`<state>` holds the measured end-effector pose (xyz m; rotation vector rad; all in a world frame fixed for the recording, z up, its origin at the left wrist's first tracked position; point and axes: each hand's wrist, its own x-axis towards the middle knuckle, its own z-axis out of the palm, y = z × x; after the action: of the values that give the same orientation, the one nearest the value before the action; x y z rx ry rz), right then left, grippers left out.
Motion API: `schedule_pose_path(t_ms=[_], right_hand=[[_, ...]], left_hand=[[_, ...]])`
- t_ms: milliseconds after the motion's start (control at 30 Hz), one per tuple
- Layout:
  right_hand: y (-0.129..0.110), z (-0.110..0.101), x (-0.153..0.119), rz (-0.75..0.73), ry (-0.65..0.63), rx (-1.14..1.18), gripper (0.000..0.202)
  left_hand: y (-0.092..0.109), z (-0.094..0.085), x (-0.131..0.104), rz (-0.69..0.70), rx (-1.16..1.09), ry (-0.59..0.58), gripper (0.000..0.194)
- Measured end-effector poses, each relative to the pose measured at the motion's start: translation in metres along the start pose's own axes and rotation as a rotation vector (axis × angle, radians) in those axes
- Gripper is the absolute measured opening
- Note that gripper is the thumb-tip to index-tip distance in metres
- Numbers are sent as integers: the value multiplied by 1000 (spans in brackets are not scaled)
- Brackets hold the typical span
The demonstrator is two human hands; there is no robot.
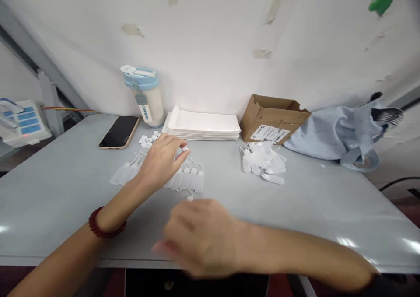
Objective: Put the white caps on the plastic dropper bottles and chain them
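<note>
My left hand (162,159) is raised over the middle-left of the table, thumb and forefinger pinched on a small white piece (184,148). Under and beside it lies a row of frosted, flat tube-like pieces with thin loops (185,179), partly covered by the hand. Behind the hand sits a little pile of small white pieces (147,139). Near the table's front edge, my right hand (203,235) is smeared by motion, its fingers bent and largely hidden. Just beyond its knuckles, one looped frosted piece (189,196) shows in part.
A heap of similar frosted pieces (264,159) lies right of centre. Along the wall stand a tumbler (149,98), a stack of white sheets or envelopes (203,124), a cardboard box (272,120) and a light-blue cloth bag (328,133). A phone (120,132) lies at left.
</note>
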<state>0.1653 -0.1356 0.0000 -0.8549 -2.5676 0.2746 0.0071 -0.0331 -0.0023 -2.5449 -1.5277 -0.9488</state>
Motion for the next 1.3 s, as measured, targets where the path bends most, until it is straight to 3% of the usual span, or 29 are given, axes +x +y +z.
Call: schedule_pose_path(t_ms=[100,200,400,600,900,1067,1200,1300], right_hand=[[26,4,-7,62,72,11,39],[40,13,-16,115,45,17,53],[33,28,-17,233,-61,31,68],[30,36,-16,290,-44,14,69],[26,31,-18,306,-98,107,54],[31,15,-24,268,-54,290,54],[40,2,-27,286,78,425,55],[47,-5,-28,335,177,516,52]], left_hand=[[2,4,-1,-35,-27,-11,10],[5,5,-2,-51,-54,-5,10],[8,2,-3,-32,-49,45,9],[9,0,-2,-51,-60,65,8],[11,-2,-1,-90,-108,40,9],[16,-7,0,-286,-440,-77,19],[19,-13,0,-446,-796,-154,26],[21,-18,1,-494,-926,-197,27]])
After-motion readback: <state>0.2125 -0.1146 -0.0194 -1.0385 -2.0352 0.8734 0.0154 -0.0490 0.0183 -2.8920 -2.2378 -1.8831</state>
